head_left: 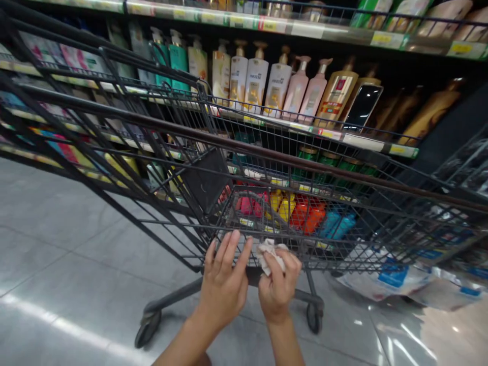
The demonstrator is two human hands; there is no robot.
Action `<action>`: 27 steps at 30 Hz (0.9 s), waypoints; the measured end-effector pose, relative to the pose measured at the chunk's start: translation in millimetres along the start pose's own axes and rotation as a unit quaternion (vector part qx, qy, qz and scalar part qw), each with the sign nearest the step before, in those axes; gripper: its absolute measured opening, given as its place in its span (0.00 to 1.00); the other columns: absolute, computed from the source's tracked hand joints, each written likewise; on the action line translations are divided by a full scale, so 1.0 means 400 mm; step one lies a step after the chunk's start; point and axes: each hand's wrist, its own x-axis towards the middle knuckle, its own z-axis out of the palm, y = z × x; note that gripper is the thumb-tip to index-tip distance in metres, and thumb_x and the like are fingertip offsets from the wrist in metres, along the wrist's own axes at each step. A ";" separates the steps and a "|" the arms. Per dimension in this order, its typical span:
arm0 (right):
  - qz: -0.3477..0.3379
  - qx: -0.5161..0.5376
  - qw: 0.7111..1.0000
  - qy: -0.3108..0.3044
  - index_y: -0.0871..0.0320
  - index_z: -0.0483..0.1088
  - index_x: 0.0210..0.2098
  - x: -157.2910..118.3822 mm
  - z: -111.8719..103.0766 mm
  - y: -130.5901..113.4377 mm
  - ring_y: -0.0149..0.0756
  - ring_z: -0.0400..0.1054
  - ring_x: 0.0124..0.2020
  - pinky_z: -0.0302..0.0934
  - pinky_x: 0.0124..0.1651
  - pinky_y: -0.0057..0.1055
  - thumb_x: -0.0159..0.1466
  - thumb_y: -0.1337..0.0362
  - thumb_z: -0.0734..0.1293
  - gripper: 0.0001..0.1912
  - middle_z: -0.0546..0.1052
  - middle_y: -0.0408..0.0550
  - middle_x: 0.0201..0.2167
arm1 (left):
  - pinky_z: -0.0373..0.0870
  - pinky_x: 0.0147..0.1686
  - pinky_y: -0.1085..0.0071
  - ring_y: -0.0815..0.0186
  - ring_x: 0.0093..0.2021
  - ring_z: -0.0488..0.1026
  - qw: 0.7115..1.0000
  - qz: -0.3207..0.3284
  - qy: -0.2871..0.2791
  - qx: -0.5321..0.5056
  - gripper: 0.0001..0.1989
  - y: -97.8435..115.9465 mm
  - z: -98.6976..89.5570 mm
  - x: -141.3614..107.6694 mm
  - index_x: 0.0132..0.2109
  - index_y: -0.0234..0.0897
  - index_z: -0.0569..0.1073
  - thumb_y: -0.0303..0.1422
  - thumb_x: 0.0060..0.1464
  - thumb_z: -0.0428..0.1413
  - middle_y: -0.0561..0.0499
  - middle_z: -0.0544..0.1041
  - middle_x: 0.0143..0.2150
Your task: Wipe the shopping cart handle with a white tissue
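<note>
Two bare hands work at the low end of a tipped shopping cart (213, 168), close under the camera. The right hand (279, 284) is closed around a crumpled white cloth (269, 252), soft and wrinkled, bunched between thumb and fingers so that a wad sticks out at the top. That wad presses against the cart's bottom rail, just at the wire grid. The left hand (224, 284) lies just beside it, to the left, fingers spread and flat, holding nothing; its fingertips touch the same rail. The cloth therefore lies right of the left hand and in the right hand's own grasp, with the rail running left to right under both.

Beyond the hands the cart is dark metal: thin wire mesh walls, thicker round tubes for the frame, a brownish handle bar (305, 162) slanting across, and two small wheels (147, 330) on the glossy grey tile floor (68, 244). Through the mesh show bright yellow, red and blue packs on a low shelf. Farther back stands a row of smooth plastic pump bottles (257, 81), cream, pink and gold, upright on a shelf with price tags along its edge.
</note>
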 end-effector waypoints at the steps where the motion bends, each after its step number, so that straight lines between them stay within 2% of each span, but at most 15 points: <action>1: 0.003 -0.005 1.000 -0.006 0.56 0.70 0.43 -0.020 -0.004 0.006 0.39 0.66 0.49 0.68 0.46 0.41 0.61 0.82 0.58 0.20 0.70 0.50 0.43 | 0.48 0.69 0.56 0.57 0.70 0.54 1.000 -0.002 -0.008 -0.003 0.35 0.000 0.004 -0.013 0.71 0.40 0.51 0.25 0.58 0.50 0.40 0.63 0.66; 4: 0.013 -0.012 0.999 -0.033 0.56 0.71 0.43 -0.043 -0.034 0.010 0.38 0.66 0.47 0.66 0.46 0.40 0.61 0.82 0.57 0.20 0.71 0.50 0.43 | 0.47 0.69 0.56 0.57 0.70 0.54 0.999 -0.006 -0.033 -0.015 0.33 0.005 0.018 -0.051 0.69 0.37 0.55 0.24 0.57 0.50 0.40 0.65 0.65; 6: 0.038 -0.011 0.998 -0.043 0.57 0.71 0.44 -0.028 -0.055 -0.003 0.38 0.67 0.47 0.66 0.46 0.41 0.62 0.81 0.57 0.20 0.72 0.51 0.43 | 0.45 0.69 0.57 0.58 0.69 0.56 0.999 -0.007 -0.045 -0.024 0.31 0.010 0.028 -0.074 0.67 0.37 0.59 0.24 0.56 0.49 0.41 0.68 0.62; 8: 0.062 -0.003 0.998 -0.024 0.56 0.72 0.45 -0.002 -0.066 -0.023 0.38 0.67 0.48 0.66 0.48 0.40 0.63 0.81 0.58 0.20 0.71 0.51 0.44 | 0.43 0.70 0.59 0.60 0.67 0.59 0.998 -0.002 -0.056 -0.032 0.29 0.012 0.039 -0.093 0.65 0.36 0.63 0.24 0.56 0.48 0.43 0.72 0.58; 10: 0.058 0.008 0.998 -0.001 0.54 0.72 0.46 0.019 -0.061 -0.041 0.38 0.67 0.49 0.65 0.48 0.40 0.63 0.81 0.60 0.19 0.71 0.50 0.44 | 0.43 0.69 0.60 0.61 0.65 0.61 0.997 0.007 -0.063 -0.039 0.27 0.012 0.047 -0.108 0.63 0.36 0.65 0.24 0.56 0.47 0.45 0.74 0.54; 12: 0.037 0.016 0.999 -0.009 0.54 0.72 0.46 0.021 -0.042 -0.050 0.39 0.66 0.50 0.65 0.48 0.40 0.63 0.80 0.61 0.18 0.71 0.51 0.44 | 0.45 0.69 0.60 0.61 0.65 0.61 0.997 0.011 -0.063 -0.043 0.25 0.012 0.050 -0.117 0.60 0.35 0.68 0.24 0.56 0.46 0.45 0.75 0.54; 17: 0.027 0.000 0.999 -0.045 0.57 0.72 0.43 -0.051 0.001 -0.033 0.38 0.65 0.48 0.64 0.47 0.40 0.64 0.79 0.57 0.17 0.71 0.52 0.43 | 0.51 0.66 0.60 0.61 0.64 0.62 0.997 -0.015 -0.058 -0.043 0.23 0.018 0.047 -0.114 0.57 0.31 0.68 0.20 0.55 0.44 0.42 0.73 0.54; 20: 0.056 0.001 0.996 -0.076 0.59 0.72 0.42 -0.087 -0.024 -0.021 0.38 0.66 0.47 0.64 0.47 0.40 0.64 0.80 0.55 0.19 0.71 0.52 0.43 | 0.54 0.64 0.60 0.62 0.62 0.63 0.997 -0.032 -0.056 -0.042 0.24 0.025 0.045 -0.106 0.59 0.30 0.66 0.19 0.55 0.44 0.41 0.72 0.53; 22: 0.083 0.000 0.993 -0.087 0.58 0.72 0.42 -0.082 -0.059 -0.020 0.37 0.67 0.46 0.65 0.46 0.39 0.64 0.80 0.55 0.19 0.71 0.52 0.43 | 0.55 0.63 0.60 0.61 0.62 0.63 0.997 -0.040 -0.061 -0.039 0.24 0.030 0.043 -0.101 0.59 0.30 0.65 0.20 0.55 0.44 0.41 0.71 0.53; 24: 0.096 -0.009 0.994 -0.053 0.57 0.73 0.42 -0.050 -0.095 -0.022 0.37 0.68 0.46 0.65 0.46 0.37 0.63 0.81 0.58 0.18 0.71 0.51 0.43 | 0.55 0.63 0.59 0.61 0.61 0.63 0.996 -0.049 -0.066 -0.033 0.25 0.038 0.041 -0.096 0.59 0.30 0.65 0.19 0.54 0.45 0.41 0.71 0.53; 27: 0.068 -0.035 0.996 0.053 0.56 0.74 0.41 0.029 -0.123 -0.024 0.38 0.69 0.47 0.66 0.46 0.37 0.60 0.81 0.65 0.16 0.71 0.51 0.44 | 0.55 0.62 0.57 0.59 0.60 0.63 0.995 -0.060 -0.074 -0.019 0.25 0.053 0.036 -0.087 0.59 0.30 0.65 0.19 0.53 0.46 0.40 0.70 0.52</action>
